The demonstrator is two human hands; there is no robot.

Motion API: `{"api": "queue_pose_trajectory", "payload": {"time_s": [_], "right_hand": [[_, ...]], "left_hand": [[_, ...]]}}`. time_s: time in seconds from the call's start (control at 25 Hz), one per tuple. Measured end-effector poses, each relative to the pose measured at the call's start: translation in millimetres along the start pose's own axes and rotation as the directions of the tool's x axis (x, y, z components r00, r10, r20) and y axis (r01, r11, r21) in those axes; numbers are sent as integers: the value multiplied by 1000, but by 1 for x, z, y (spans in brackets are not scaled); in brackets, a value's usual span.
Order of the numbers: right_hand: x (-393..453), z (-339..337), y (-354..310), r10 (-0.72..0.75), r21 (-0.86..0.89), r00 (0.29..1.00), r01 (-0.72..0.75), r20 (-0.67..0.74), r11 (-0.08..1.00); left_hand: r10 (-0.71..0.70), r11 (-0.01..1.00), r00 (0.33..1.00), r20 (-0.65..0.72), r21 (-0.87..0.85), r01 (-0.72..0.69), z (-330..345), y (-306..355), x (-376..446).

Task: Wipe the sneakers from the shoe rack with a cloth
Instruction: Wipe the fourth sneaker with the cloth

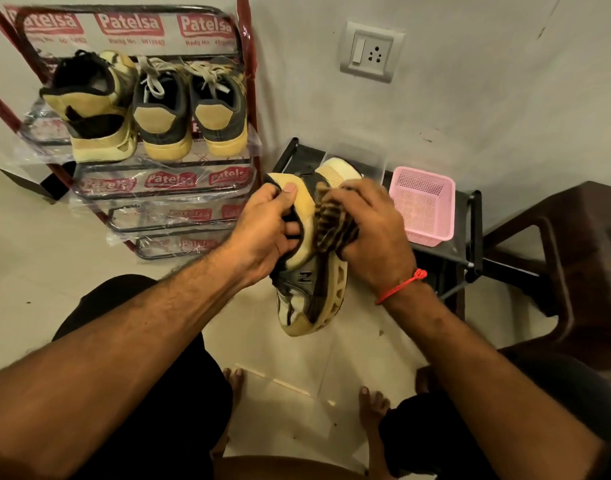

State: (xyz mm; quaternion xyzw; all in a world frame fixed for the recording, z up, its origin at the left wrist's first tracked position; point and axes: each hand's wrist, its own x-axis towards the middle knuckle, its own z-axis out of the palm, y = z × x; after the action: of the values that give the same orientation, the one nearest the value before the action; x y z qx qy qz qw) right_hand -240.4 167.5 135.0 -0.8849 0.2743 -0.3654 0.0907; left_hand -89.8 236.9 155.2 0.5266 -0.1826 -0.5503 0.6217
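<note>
We note the shoe rack (130, 140) left of the held sneaker (309, 289), three sneakers (158, 109) on its top shelf. One pink basket (423, 206) sits right. Left hand (262, 233) fingers curl round the collar; right hand (369, 233) grips the striped cloth (331, 220), mostly hidden, against it.

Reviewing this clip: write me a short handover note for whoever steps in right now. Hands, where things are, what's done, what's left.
Left hand: grips the sneaker by its heel collar, toe pointing down, held in the air over the floor.
Right hand: presses the striped cloth against the sneaker's side.
Rack: three more sneakers on its top shelf, heels out.
Pink basket sits on the black stand at right.
Done: one sneaker taken off, wiping under way.
Left: finish this one, then wipe the three on the rack; whether any is already wiped cannot be told.
</note>
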Motion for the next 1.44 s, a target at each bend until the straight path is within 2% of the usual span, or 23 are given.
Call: {"api": "queue_pose_trajectory", "payload": {"time_s": [0.12,0.24,0.32,0.48,0.56,0.64,0.72,0.8,0.92,1.0,1.16,1.24,1.32,1.44], "right_hand": [[19,-8,14,103,-95,991,-111,-86,989],[15,-5,16,132,-135,991,-136,-38,981],[5,0,4,143,-44,990,-142,15,989],[-32,28,-36,44,148,962,-87,268,985],[-42,33,-38,-8,136,904,-56,428,989],[-41,29,-31,-17,92,871,-32,492,995],[-32,20,-27,19,92,898,-66,440,994],[-23,10,-23,46,111,949,-85,312,990],[-9,-2,-11,12,-21,995,-10,104,1000],[-3,-7,-1,4,-107,1000,-1,24,994],[2,-13,17,134,-197,987,-149,-90,969],[0,-11,16,138,-226,980,-168,-144,960],[-8,-2,9,115,-228,983,-146,-145,963],[-27,23,1,138,-111,989,-142,-45,984]], "left_hand": [[-3,997,998,68,83,-3,11,-10,-2],[13,984,997,81,176,-27,13,-16,-3],[55,971,998,38,231,-62,9,-15,-1],[111,977,988,-103,191,-89,-6,-1,7],[110,985,991,-82,141,-98,-8,5,7],[106,990,993,-48,96,-101,-7,9,5],[92,994,995,-45,62,-89,-8,9,7],[79,994,996,-48,79,-75,-11,5,10],[65,981,998,3,182,-64,-10,-6,9],[49,974,997,52,219,-59,-7,-14,9],[26,952,992,122,300,-62,3,-23,9],[48,938,991,124,337,-87,7,-25,8],[89,958,994,69,268,-104,9,-22,9],[77,995,995,-63,-59,-81,3,-6,15]]}}
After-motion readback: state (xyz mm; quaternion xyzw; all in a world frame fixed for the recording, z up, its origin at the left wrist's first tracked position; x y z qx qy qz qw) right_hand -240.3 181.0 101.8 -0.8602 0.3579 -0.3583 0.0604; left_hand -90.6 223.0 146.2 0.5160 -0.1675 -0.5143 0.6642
